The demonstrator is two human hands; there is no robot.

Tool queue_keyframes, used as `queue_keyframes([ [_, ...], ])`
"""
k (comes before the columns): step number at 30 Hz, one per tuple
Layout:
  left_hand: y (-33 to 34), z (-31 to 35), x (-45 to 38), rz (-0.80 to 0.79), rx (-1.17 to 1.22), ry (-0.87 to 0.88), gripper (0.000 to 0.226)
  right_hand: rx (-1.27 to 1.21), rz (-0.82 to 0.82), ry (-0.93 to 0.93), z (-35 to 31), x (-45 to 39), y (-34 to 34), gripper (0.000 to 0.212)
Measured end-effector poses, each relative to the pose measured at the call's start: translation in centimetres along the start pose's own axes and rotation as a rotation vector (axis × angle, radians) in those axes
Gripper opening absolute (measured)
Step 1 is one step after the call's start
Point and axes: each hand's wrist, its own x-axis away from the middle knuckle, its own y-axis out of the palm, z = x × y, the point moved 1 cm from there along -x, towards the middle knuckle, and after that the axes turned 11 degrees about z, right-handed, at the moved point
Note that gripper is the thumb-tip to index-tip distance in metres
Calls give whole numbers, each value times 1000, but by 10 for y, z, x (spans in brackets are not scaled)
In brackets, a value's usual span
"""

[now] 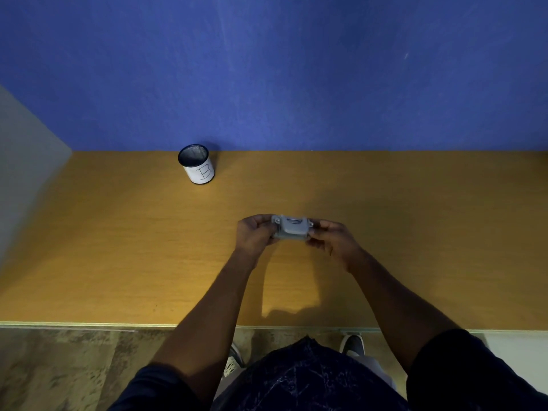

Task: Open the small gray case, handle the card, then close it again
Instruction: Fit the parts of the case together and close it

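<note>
A small gray case point(291, 227) is held above the middle of the wooden table, between both hands. My left hand point(255, 232) grips its left end with the fingers curled around it. My right hand point(332, 237) grips its right end the same way. The case looks closed, with small tabs sticking out at either side near its top. No card is visible.
A black mesh cup point(196, 164) with a white label marked "B" stands at the back left of the orange-brown table point(118, 247), close to the blue wall point(267, 69). The table's front edge runs just in front of my body.
</note>
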Motion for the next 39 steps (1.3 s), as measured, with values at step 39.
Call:
queue_keyframes([
  [39,-6,-20,2,-64,318,-155,20,302,16,-211,-23,9,4,20],
])
